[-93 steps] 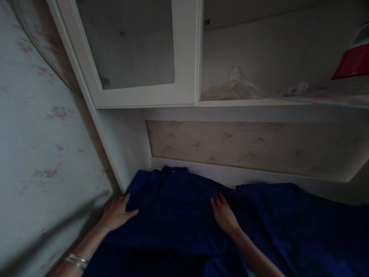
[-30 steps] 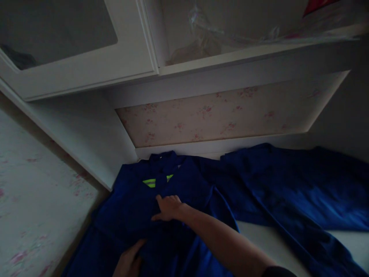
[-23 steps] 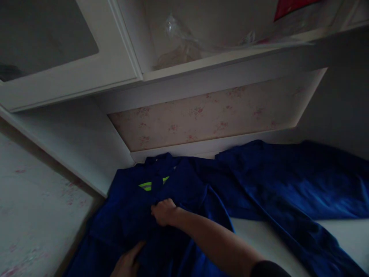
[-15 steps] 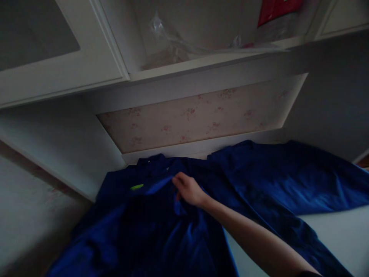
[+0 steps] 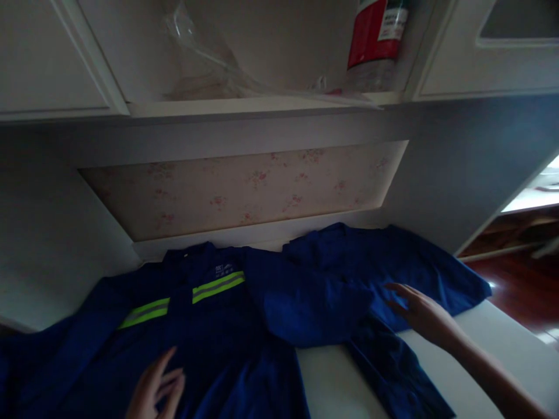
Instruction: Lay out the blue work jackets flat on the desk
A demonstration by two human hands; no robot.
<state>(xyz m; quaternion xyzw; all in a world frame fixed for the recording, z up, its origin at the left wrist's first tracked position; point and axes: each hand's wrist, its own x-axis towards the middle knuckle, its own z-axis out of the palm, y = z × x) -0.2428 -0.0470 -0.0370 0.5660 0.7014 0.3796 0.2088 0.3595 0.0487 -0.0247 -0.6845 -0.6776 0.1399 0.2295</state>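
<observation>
A: White cabinetry [image 5: 52, 52] fills the top of the frame, over a band of floral wallpaper [image 5: 244, 186]. Entry for the room?

B: Recorded. Dim alcove; wooden floor [image 5: 524, 285] at the right edge. An open shelf [image 5: 244, 106] in the upper centre carries crumpled clear plastic [image 5: 205, 64] and, to its right, a bottle with a red label [image 5: 375, 41].

A: Next, the white surface [image 5: 332, 384], bare at lower centre.

B: Largest item on it: a dark blue work jacket [image 5: 218, 337], spread flat across the lower left and centre, collar toward the wallpaper. A yellow-green reflective stripe [image 5: 183, 299] crosses its chest.

A: And the right half of the jacket?

B: One sleeve [image 5: 384, 262] is thrown out toward the right of the frame, reaching the far edge of the surface; a front panel is folded over at centre.

A: Hands?

B: Right hand [image 5: 425, 314], right of centre: open, palm down, fingers spread, lying on the sleeve cloth, gripping nothing. Left hand [image 5: 155, 390], at the bottom edge left of centre: open, fingers loosely apart, above the jacket front, holding nothing; whether it touches the cloth cannot be told.
</observation>
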